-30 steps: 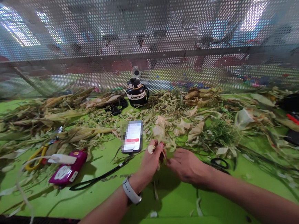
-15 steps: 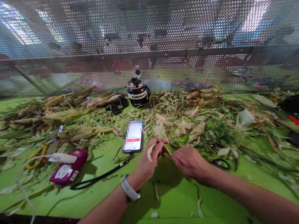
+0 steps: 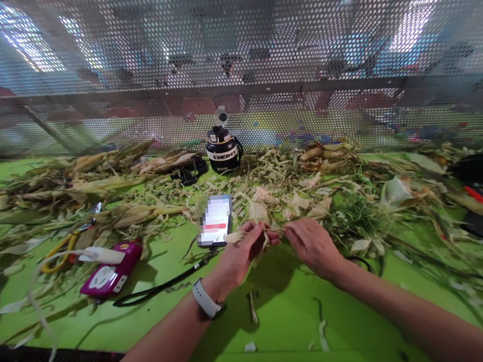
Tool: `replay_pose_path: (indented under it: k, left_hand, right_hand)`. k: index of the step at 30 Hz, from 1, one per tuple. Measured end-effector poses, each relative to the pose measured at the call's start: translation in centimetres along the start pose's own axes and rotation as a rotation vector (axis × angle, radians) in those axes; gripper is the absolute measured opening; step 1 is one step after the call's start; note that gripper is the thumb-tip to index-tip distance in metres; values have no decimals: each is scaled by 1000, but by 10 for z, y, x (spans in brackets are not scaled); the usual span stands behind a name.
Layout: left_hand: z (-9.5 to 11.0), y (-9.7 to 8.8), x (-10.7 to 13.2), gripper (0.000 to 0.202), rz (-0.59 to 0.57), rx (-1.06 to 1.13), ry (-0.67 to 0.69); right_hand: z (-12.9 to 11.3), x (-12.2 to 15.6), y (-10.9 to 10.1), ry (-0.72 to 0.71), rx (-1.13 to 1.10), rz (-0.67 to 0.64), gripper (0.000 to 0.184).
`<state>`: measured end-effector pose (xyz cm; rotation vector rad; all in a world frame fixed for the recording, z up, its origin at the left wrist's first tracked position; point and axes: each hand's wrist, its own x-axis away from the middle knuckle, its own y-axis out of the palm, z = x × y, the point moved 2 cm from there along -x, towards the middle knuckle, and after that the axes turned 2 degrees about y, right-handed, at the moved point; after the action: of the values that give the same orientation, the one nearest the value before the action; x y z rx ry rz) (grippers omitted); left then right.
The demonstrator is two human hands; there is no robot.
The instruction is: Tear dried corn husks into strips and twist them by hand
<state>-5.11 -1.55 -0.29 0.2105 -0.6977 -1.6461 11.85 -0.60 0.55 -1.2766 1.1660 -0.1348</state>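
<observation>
My left hand (image 3: 239, 255), with a pale watch strap (image 3: 206, 300) at its wrist, is closed on a pale corn husk (image 3: 235, 237); part of the husk sticks out beside the thumb. Just to its right, my right hand (image 3: 315, 249) has its fingers pinched together, and whatever they hold is too small or hidden to make out. Both hands are above the green tabletop (image 3: 284, 322), in front of loose dried husks (image 3: 257, 209). A phone (image 3: 217, 219) with a lit screen lies left of my left hand.
At the back stands a black jug (image 3: 222, 152) before a perforated metal screen (image 3: 256, 46). Piles of husks (image 3: 112, 183) spread across the table. To the left are a magenta power bank (image 3: 112, 272) with a white cable and yellow-handled scissors (image 3: 49, 264). Green shreds (image 3: 355, 216) lie right.
Both hands have risen slightly away from me, and the right hand's fingers have loosened from a tighter curl. The husk in my left hand has turned from upright to nearly level.
</observation>
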Motion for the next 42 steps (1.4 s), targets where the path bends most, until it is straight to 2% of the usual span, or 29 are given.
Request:
replay_pose_path:
  k: [3, 5, 8, 12, 16, 22, 25, 29, 32, 33, 35, 38, 40, 42]
  left_hand:
    - [1, 4, 4, 19, -5, -65, 57]
    - [3, 8, 7, 19, 16, -96, 102]
    - [6, 13, 12, 19, 67, -169, 126]
    - [5, 15, 13, 15, 87, -298, 158]
    - [-6, 11, 8, 17, 103, -169, 116]
    - [-17, 12, 8, 10, 231, 95, -56]
    - [-15, 13, 8, 12, 236, 128, -92]
    - [-10, 10, 7, 15, 115, 79, -59]
    - [-7, 9, 8, 17, 7, -48, 3]
    - [-7, 9, 9, 18, -18, -91, 11]
    - [-8, 9, 11, 19, -65, -179, 8]
    - [-11, 11, 14, 18, -136, -340, 18]
    - [-11, 13, 16, 19, -181, -426, 53]
    - [-10, 15, 16, 20, -211, -476, 110]
  right_hand:
    - [-10, 0, -8, -20, 14, 168, 20]
    - [-18, 1, -8, -58, -13, 106, 21]
    - [-27, 2, 0, -28, -64, -103, 30]
    - [-29, 1, 10, -28, -166, -120, 32]
    - [-28, 1, 15, -135, -215, -108, 33]
    - [-32, 1, 12, -317, -146, -95, 28]
    - [-34, 3, 13, -326, -120, -98, 26]
    - [-29, 6, 11, -191, -127, -86, 29]
    - [-22, 3, -1, -128, -180, -63, 29]
    - [-19, 0, -6, -78, -212, -38, 29]
    - [-10, -6, -13, 112, -292, -10, 29]
    - [-2, -13, -11, 425, -533, -137, 33]
    - [-1, -14, -4, 544, -769, -200, 38]
    - [-2, -14, 2, 617, -973, -199, 42]
